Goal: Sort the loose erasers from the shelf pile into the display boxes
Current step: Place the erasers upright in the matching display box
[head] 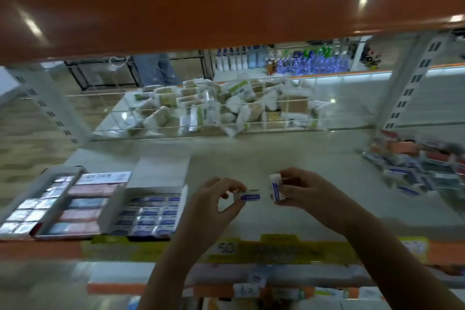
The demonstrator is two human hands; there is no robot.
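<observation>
Sorting status: partway, by my judgement; boxes hold stock and a pile remains.
Left hand [221,196]: fingers curled, thumb and fingertips pinching a small white rectangular eraser with a blue printed sleeve [247,195], held lengthwise above the shelf.
Right hand [299,190]: fingers curled round a second white eraser with a blue sleeve [275,190], held on end, just beside the left hand's eraser but apart from it.
Nearest display box: white cardboard box with raised lid [148,211], just left of the left hand, rows of blue-sleeved erasers nearly filling it; a few slots may remain, blur prevents a count.
Further boxes: pink-and-blue eraser box [85,205] and a box of clear-wrapped items [30,211], further left, both look full.
Loose pile: heap of blue-sleeved and orange-packed erasers [422,171], well to the right of the right hand, still sizeable.
Done: most of the nearest box, apparently.
Left: both held erasers to be placed; the pile to be cleared.
Surface: pale shelf board [251,158] under both hands.
</observation>
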